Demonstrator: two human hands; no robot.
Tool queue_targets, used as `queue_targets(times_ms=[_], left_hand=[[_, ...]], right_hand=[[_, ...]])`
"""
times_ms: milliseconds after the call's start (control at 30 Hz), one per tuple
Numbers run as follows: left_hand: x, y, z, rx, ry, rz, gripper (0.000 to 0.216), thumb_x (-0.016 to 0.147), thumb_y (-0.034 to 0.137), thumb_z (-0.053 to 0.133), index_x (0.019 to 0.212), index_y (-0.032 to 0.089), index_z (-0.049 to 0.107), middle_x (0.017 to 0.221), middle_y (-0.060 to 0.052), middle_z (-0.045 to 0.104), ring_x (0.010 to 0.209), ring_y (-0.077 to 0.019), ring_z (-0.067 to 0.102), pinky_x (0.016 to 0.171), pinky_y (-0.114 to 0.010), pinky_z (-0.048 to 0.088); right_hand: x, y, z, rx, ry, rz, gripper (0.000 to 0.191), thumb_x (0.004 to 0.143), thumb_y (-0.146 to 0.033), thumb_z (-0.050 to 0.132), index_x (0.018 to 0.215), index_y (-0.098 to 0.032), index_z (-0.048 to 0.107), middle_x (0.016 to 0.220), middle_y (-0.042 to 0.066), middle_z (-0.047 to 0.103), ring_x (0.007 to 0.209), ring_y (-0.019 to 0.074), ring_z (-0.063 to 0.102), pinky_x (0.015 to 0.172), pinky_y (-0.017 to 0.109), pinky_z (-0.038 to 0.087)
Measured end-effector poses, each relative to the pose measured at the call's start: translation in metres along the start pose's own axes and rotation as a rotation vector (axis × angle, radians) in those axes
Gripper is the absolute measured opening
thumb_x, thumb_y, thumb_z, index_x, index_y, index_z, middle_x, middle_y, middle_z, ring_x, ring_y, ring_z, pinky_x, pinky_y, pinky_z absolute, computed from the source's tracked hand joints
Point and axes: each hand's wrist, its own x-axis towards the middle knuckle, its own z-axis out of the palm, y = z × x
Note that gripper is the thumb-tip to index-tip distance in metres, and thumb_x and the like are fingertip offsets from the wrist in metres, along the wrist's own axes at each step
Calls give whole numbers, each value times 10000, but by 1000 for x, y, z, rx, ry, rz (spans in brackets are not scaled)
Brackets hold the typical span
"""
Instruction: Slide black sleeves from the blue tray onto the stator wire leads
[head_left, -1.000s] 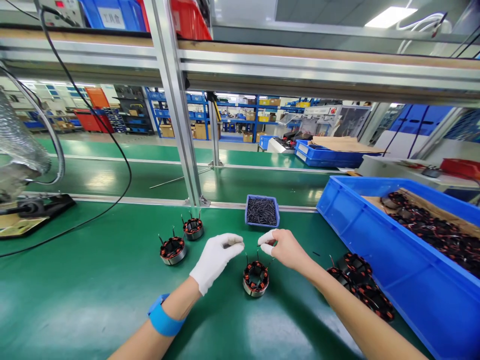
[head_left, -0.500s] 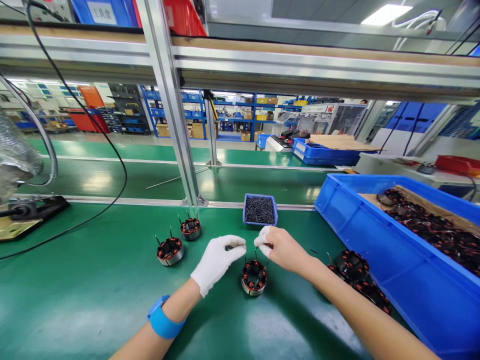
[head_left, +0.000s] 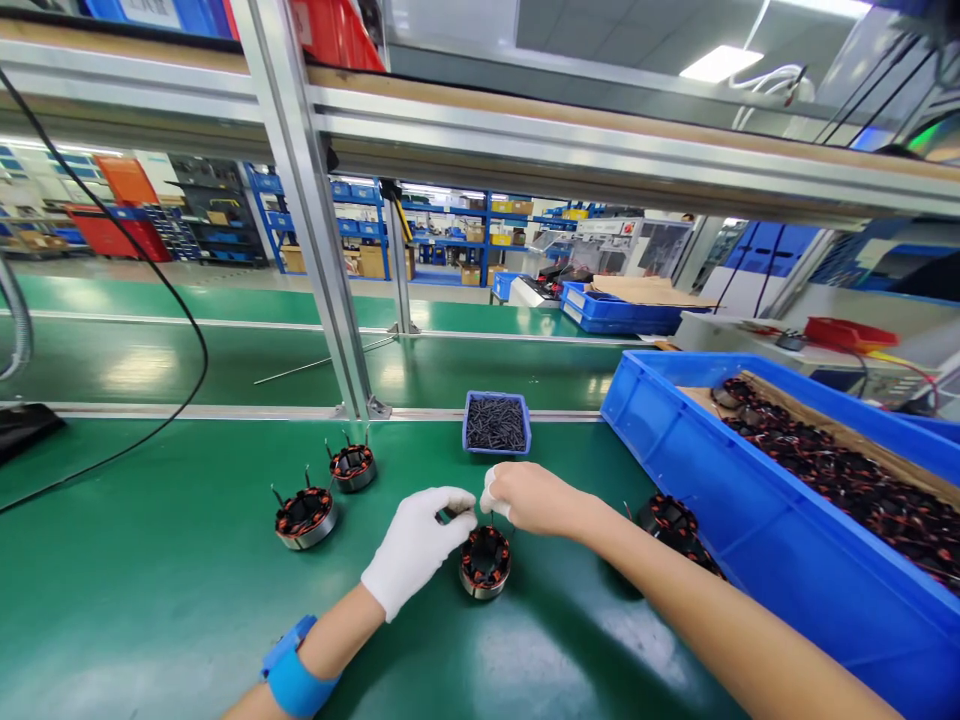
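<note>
Just below the middle of the frame both hands meet over a small stator [head_left: 485,561] standing on the green surface [head_left: 150,620]. The gloved left hand [head_left: 415,545] has its grip pinched together on something too small to make out, above the stator's left rim. The right hand [head_left: 525,497], white cots on its fingertips, pinches at a thin lead rising from the stator. Behind them sits a small blue tray [head_left: 496,423] of dark pins; two more stators [head_left: 304,516] stand to the left, and a large blue bin [head_left: 720,500] fills the right.

My gloved left hand [head_left: 417,545] and bare right hand [head_left: 529,497], its fingertips [head_left: 489,494] capped in white, meet low in front of me, both pinched at thumb and forefinger, forearms stretched forward, a blue band on my left wrist.
</note>
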Motion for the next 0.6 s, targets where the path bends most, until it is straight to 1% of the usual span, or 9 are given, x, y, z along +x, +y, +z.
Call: queue_targets(times_ms=[67,167,233,300,367,400,467,533,600], left_hand=[[-1,1,3,14,-28,-5,217,691,196,508,881,190,615,762,11,608,733,-161,536,723,-252,418],[-3,2,4,-30,-84,-63,375,681,195,504,1050,174,570,730,6,602,704,-165,531,683,-252,425],[-4,1,2,-91,-134,-93,451,680,209,517,1129,172,522,745,7,597,680,-156,523,654,-249,424],[-4,-2,-4,-172,-187,-125,519,682,246,546,1189,172,467,831,-4,602,706,-152,526,652,-249,424],[0,-5,-14,-248,-196,-174,540,702,304,552,1211,166,437,960,-34,597,797,-165,536,676,-252,423],[3,-7,-19,-271,-178,-202,520,719,333,540,1200,161,446,1007,-49,590,844,-174,537,689,-256,420],[10,-13,-28,-290,-124,-250,456,751,369,505,1153,153,483,1027,-66,593,879,-183,540,693,-264,410],[17,-21,-32,-306,-104,-288,412,756,373,497,1101,148,513,992,-69,609,844,-178,550,668,-263,403],[22,-28,-32,-338,-110,-304,390,746,353,506,1072,141,523,971,-71,616,812,-167,550,653,-257,398]], right_hand=[[4,-3,2,-30,-47,-8,271,673,-48,501,809,-201,679,785,41,627,708,163,558,570,227,347],[8,-7,0,-47,-146,-18,295,614,-32,525,778,-214,689,745,36,652,680,171,577,540,223,351],[5,0,-11,41,-164,-11,390,605,-24,521,890,-245,669,792,15,663,696,164,586,537,209,366],[-5,19,-27,169,-124,113,503,619,-19,505,1038,-279,603,873,-14,660,742,141,592,581,190,400],[-22,48,-41,213,-56,367,497,631,-11,488,1053,-249,599,921,0,652,796,141,593,661,198,424],[-31,64,-46,187,-43,496,436,627,-4,486,980,-207,640,899,32,656,800,162,597,685,223,430],[-49,93,-46,130,-98,692,276,577,11,521,740,-131,693,723,93,664,692,216,612,644,286,446],[-63,114,-36,148,-230,791,154,510,17,577,539,-107,663,504,84,611,501,220,584,536,308,445],[-71,125,-18,209,-343,842,98,477,-23,631,447,-116,626,388,38,546,381,181,526,463,292,430]])
